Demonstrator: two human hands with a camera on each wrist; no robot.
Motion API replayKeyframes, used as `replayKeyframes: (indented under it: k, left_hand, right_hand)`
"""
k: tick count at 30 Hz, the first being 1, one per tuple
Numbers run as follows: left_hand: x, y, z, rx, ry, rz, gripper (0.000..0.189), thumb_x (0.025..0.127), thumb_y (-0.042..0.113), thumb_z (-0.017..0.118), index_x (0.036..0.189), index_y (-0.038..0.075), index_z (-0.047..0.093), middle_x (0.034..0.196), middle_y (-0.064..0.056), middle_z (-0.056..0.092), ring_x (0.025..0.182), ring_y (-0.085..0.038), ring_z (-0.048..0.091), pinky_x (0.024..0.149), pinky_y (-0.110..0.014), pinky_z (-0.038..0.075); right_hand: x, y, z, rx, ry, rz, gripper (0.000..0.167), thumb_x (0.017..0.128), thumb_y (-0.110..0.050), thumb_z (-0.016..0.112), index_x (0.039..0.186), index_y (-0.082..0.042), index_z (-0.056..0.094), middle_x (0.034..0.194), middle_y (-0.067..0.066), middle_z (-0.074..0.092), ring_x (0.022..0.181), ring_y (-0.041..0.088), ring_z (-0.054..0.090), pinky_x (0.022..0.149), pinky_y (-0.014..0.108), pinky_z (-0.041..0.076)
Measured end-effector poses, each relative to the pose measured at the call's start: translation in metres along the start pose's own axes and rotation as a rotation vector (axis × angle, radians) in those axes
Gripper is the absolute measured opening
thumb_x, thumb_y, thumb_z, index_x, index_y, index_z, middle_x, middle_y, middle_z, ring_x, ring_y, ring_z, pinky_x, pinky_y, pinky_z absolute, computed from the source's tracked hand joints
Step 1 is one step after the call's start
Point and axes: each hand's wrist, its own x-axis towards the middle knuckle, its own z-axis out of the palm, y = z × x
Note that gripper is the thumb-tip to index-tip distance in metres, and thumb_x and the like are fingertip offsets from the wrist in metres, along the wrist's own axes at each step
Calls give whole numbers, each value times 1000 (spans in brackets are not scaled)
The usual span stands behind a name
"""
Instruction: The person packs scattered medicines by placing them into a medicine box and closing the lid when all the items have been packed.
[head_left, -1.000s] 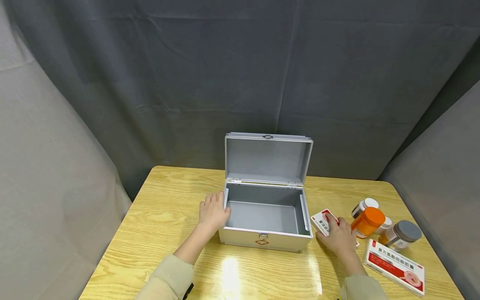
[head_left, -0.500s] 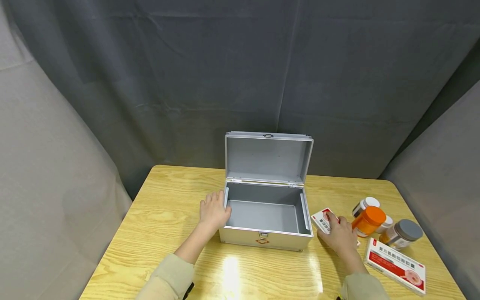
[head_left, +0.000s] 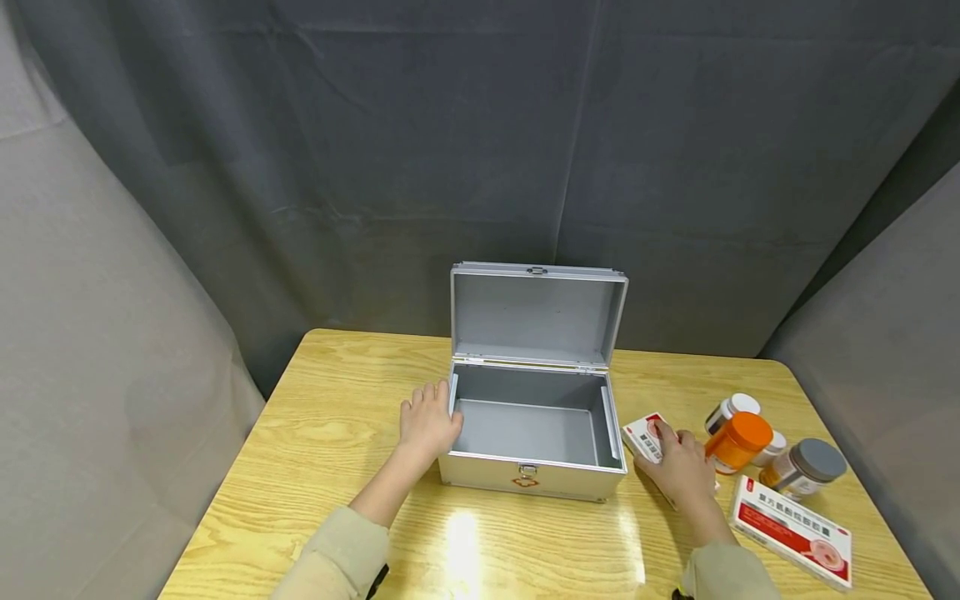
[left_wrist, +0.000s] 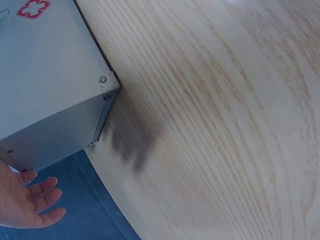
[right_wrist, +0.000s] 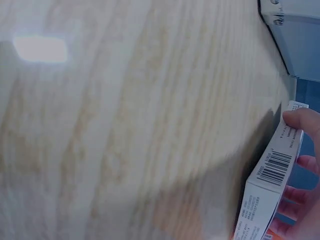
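A silver metal first-aid case (head_left: 536, 482) stands on the table, its lid (head_left: 536, 321) raised and its inside bare. My left hand (head_left: 427, 423) holds its left rim, thumb over the edge. In the left wrist view, the other fingers (left_wrist: 47, 200) are loosely spread beside the case's side wall. My right hand (head_left: 681, 473) pinches a flat white-and-red medicine box (head_left: 643, 437) right of the case. The right wrist view shows the thumb on the medicine box's narrow barcoded side (right_wrist: 275, 167), with fingers across from it. The hand covers much of this box in the head view.
Right of my right hand stand an orange-capped bottle (head_left: 738, 442), a grey-capped jar (head_left: 806, 467) and two white-capped bottles, one behind (head_left: 738, 407) and one partly hidden (head_left: 771, 446). A larger white-and-red medicine box (head_left: 791, 533) lies in front on the wooden table (head_left: 330, 417).
My right hand and the medicine box have shifted very slightly, and more of the box's near side shows. My left hand stays at the case's left rim.
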Motion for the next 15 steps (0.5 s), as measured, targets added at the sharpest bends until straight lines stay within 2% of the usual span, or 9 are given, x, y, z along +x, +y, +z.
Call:
replayKeyframes:
  k: [8,15]
  left_hand:
    - [0,1,-1,-1,-7,-5,55,87,34,48,133,5,37,125,-17,47,110,-33,43,86,-46,37]
    - [-1,1,0,-4,1,-4,54,87,33,48,131,5,37,124,-17,48,109,-33,44,84,-46,37]
  right_hand:
    - [5,-7,-11,39,57,3,74,77,-38,65,135,-4,36,118,33,40,103,50,41,76,63,33]
    - [7,-16,-28,72,120,-21,72,76,-37,67,134,-4,38,118,33,41,101,49,41,72,60,35]
